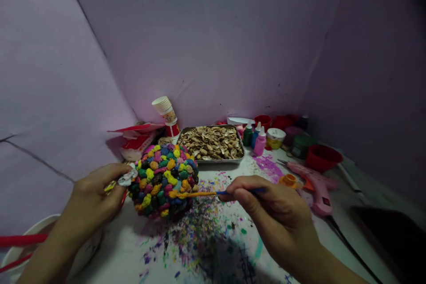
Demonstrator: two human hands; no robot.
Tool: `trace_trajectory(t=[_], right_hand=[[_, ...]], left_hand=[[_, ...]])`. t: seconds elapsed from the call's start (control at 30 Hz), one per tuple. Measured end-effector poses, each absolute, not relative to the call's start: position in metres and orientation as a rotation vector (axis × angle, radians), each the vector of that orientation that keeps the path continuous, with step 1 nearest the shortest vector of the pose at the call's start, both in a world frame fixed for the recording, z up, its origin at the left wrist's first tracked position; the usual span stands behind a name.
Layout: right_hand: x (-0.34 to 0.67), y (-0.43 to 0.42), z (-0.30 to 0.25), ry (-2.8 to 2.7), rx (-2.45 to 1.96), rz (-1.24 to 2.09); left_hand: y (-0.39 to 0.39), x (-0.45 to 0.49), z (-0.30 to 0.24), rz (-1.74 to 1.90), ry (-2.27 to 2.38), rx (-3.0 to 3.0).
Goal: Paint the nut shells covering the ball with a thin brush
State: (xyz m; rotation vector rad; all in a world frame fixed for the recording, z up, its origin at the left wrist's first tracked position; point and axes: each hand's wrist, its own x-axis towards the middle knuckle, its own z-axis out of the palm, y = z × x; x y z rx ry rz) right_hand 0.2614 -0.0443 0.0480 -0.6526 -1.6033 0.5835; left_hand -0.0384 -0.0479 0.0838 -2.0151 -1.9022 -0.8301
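Observation:
A rounded object covered in painted peanut shells (163, 177) is held above the table, its bumps pink, yellow, green, blue, orange and black. My left hand (100, 191) is closed at its left side, pinching a crumpled whitish piece (128, 177) there. A bit of yellow and a red edge show by those fingers; I cannot make out what they are. Between the fingers of my right hand (266, 213) is a paintbrush (203, 194) with a blue handle and an orange-coated front part. Its tip touches the lower right of the shell-covered object, on an orange bump.
Behind stands a metal tray (229, 161) of peanut shells, with stacked paper cups (166, 111) to its left. Paint bottles (259, 142), a red cup (322, 157) and a pink glue gun (321, 191) with its cord lie right. A white bucket (49, 222) stands lower left. Paint spatters the table (129, 248).

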Motion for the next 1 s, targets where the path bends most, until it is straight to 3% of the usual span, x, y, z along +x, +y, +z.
trace_trajectory(t=[0.3, 1.0], right_hand=[[0.257, -0.038, 0.039, -1.553, -0.629, 0.719], [0.257, -0.038, 0.036, -1.593, -0.642, 0.621]], left_hand=[[-0.05, -0.035, 0.086, -0.836, -1.88, -2.046], [-0.048, -0.039, 0.083, -0.831, -1.872, -2.044]])
